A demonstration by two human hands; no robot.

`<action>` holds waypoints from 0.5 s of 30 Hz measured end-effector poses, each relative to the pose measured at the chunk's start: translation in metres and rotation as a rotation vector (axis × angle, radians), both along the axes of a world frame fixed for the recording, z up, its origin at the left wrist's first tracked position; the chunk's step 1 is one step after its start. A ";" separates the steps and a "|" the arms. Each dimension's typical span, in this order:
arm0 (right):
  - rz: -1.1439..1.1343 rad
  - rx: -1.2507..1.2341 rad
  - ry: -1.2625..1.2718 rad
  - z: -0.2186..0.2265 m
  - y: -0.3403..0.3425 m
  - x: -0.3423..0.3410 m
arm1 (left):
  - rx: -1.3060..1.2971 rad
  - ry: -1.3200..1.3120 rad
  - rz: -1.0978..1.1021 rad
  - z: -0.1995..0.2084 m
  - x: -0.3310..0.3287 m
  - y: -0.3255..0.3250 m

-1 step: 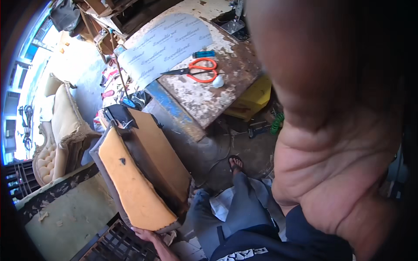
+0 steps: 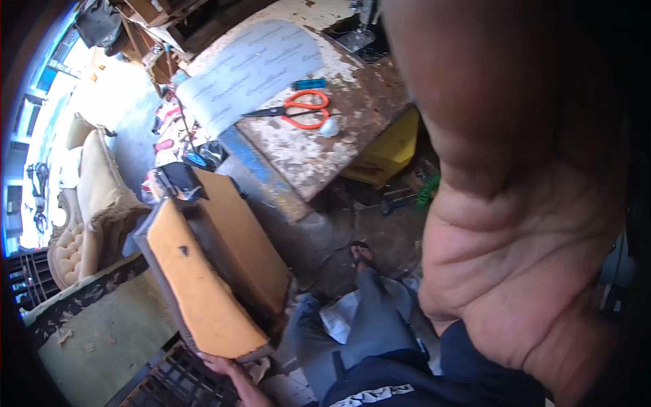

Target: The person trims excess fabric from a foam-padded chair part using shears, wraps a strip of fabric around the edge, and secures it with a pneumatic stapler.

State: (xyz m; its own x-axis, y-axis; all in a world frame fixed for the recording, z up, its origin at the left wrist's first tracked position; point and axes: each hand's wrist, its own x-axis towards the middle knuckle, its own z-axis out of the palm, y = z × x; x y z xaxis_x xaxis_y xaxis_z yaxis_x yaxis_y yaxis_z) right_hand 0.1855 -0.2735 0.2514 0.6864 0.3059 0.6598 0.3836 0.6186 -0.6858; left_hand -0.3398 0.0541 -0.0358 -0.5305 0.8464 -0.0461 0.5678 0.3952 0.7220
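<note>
At the lower left, my left hand [image 2: 218, 365] grips the bottom edge of an upholstered furniture piece [image 2: 196, 271]. That piece stands tilted, with orange foam on its face, dark fabric round its rim and a tan panel behind. Very close to the camera on the right, my right hand [image 2: 515, 230] is raised; its wrist and palm creases fill that side, and its fingers are hidden. On the worn table ahead lie orange-handled scissors [image 2: 302, 110], a small blue object [image 2: 309, 84], a white round lump [image 2: 329, 127] and a printed grey sheet [image 2: 254, 71].
The worn table [image 2: 298, 163] has peeling paint, with a yellow bin [image 2: 386, 159] beneath it. A tufted cream sofa [image 2: 102, 183] stands at the left. Below it lies a greenish panel [image 2: 102, 339], beside a dark webbed frame [image 2: 176, 383]. My sandalled foot [image 2: 363, 252] is on the floor.
The table and the foam piece appear slightly further left, as the view shifts a little. My left hand keeps its grip on the furniture piece.
</note>
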 end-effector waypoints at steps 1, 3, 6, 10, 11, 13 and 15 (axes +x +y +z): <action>-0.007 -0.037 -0.017 0.003 -0.013 0.008 | -0.002 -0.034 -0.057 -0.014 -0.004 -0.004; -0.021 -0.094 0.022 -0.014 -0.034 0.024 | -0.039 0.005 -0.121 -0.015 -0.033 -0.022; -0.027 -0.098 -0.022 -0.013 -0.046 0.048 | -0.246 0.315 -0.094 -0.013 0.002 -0.016; -0.018 -0.091 -0.045 -0.014 -0.054 0.069 | -0.101 0.067 -0.111 -0.029 0.009 -0.010; -0.001 -0.099 -0.042 -0.018 -0.052 0.070 | -0.118 0.042 -0.133 -0.031 -0.001 -0.010; 0.021 -0.086 -0.019 -0.022 -0.049 0.072 | -0.114 0.054 -0.149 -0.019 -0.022 0.004; 0.048 -0.103 -0.012 -0.021 -0.043 0.069 | -0.054 0.252 -0.172 -0.023 -0.016 -0.004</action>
